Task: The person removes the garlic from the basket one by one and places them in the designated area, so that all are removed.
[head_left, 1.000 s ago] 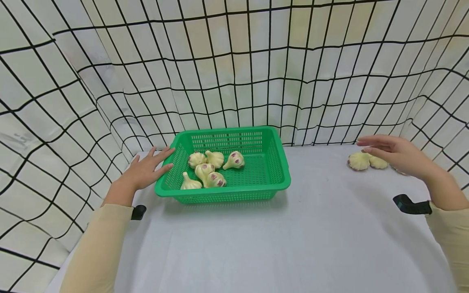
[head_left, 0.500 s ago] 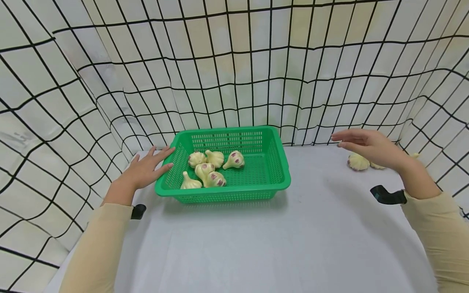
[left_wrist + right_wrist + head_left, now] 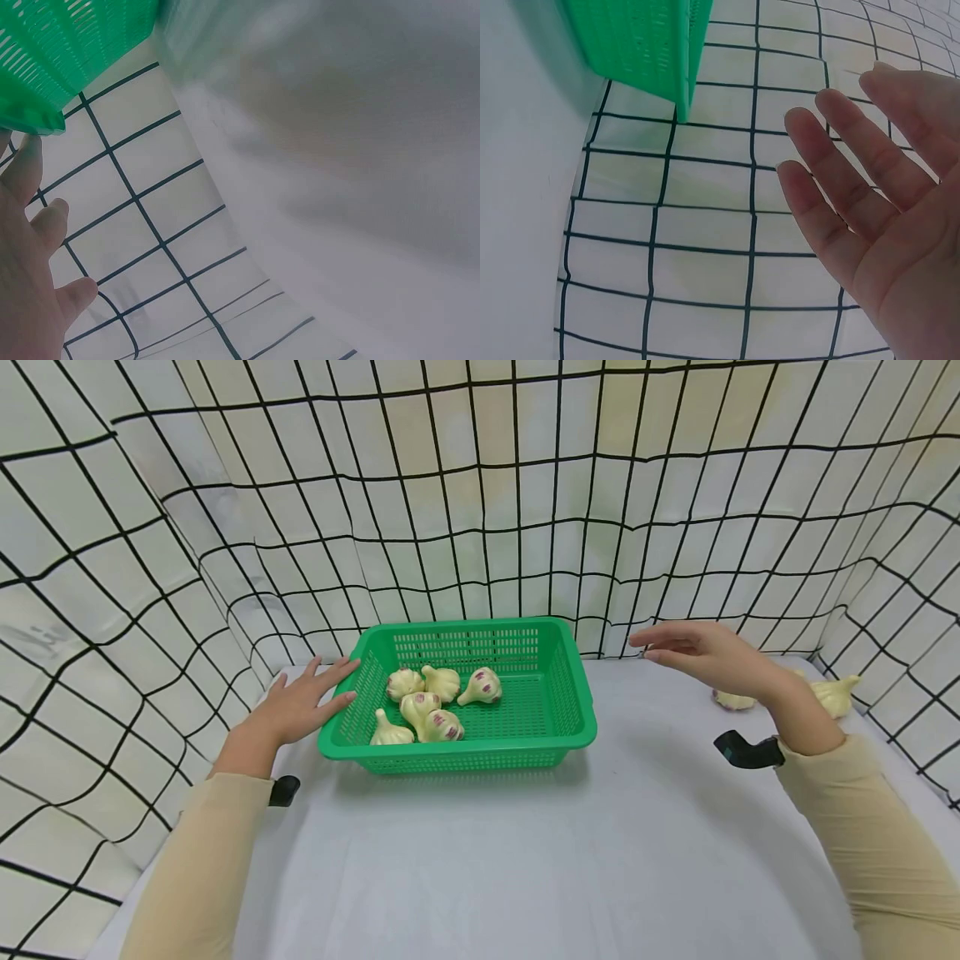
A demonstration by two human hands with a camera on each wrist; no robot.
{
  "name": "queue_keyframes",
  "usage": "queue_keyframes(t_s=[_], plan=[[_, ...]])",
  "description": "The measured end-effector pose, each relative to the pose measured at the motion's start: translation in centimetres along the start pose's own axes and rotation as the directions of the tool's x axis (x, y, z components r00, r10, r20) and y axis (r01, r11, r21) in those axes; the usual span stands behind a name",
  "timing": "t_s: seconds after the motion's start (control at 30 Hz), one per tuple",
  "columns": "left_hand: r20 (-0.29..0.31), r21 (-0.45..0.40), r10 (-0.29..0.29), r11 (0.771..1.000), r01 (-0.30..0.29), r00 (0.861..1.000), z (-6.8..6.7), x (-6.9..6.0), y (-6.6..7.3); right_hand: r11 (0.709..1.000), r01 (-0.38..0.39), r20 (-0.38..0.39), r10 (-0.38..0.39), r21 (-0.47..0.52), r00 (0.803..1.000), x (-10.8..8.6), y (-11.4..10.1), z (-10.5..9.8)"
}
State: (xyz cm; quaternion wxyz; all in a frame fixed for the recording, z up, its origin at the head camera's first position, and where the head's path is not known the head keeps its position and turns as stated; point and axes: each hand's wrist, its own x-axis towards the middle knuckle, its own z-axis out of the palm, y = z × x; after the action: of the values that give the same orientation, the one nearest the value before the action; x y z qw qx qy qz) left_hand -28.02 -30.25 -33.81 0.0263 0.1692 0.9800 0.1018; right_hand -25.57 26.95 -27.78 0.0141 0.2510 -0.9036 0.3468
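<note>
A green plastic basket [image 3: 525, 718] with slotted walls stands on the white table, several garlic bulbs [image 3: 442, 726] grouped in its left half. My left hand [image 3: 295, 710] rests spread on the basket's left rim, fingers straight. In the left wrist view, its fingertips touch the underside of the green rim [image 3: 30, 124]. Right of the basket, my right hand [image 3: 708, 656] hovers over the table with relaxed fingers and nothing in them. The right wrist view shows its bare palm [image 3: 922, 277] apart from the basket [image 3: 645, 52].
More garlic bulbs [image 3: 834, 695] lie at the table's right back, partly hidden behind my right wrist. A black grid net [image 3: 555, 527] over white sheeting closes off the back and both sides. White cloth [image 3: 480, 860] covers the table.
My right hand has moved left from above the loose bulbs toward the basket, uncovering a bulb at the far right. The left hand and the basket have stayed put.
</note>
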Motion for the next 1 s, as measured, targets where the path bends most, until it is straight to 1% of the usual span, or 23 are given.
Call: queue_keyframes(t_s=[0.23,0.3,0.4,0.5,0.67,0.8,0.9,1.0], plan=[[0.003,0.003,0.001,1.000,-0.001,1.000,-0.2,-0.1,0.1,0.999,0.039,0.039,-0.039,0.016,0.998,1.5,-0.7,1.2],[0.005,0.005,0.001,1.000,-0.001,1.000,-0.2,-0.1,0.1,0.998,0.060,0.052,-0.060,0.008,0.997,2.0,-1.2,1.4],[0.005,0.009,-0.001,1.000,0.001,1.000,-0.1,0.0,0.1,0.994,0.112,0.069,-0.112,0.007,0.991,2.8,-1.6,1.8],[0.006,0.009,-0.001,1.000,0.001,1.000,-0.1,0.0,0.1,0.990,0.133,0.074,-0.136,0.035,0.988,3.6,-2.1,2.2],[0.003,0.006,0.003,1.000,-0.003,1.000,-0.2,0.1,0.2,0.991,0.122,0.073,-0.126,0.061,0.989,4.9,-2.8,3.0],[0.006,0.013,0.003,1.000,-0.003,1.000,-0.2,0.1,0.1,0.991,0.114,0.094,-0.121,0.073,0.988,6.1,-3.4,3.6],[0.008,0.020,0.000,1.000,0.000,1.000,-0.1,0.1,0.1,0.993,0.110,0.108,-0.115,0.052,0.988,7.1,-3.9,4.0],[0.007,0.022,0.001,1.000,-0.001,1.000,-0.1,0.1,0.0,0.991,0.129,0.120,-0.131,0.023,0.984,8.1,-4.3,4.4]])
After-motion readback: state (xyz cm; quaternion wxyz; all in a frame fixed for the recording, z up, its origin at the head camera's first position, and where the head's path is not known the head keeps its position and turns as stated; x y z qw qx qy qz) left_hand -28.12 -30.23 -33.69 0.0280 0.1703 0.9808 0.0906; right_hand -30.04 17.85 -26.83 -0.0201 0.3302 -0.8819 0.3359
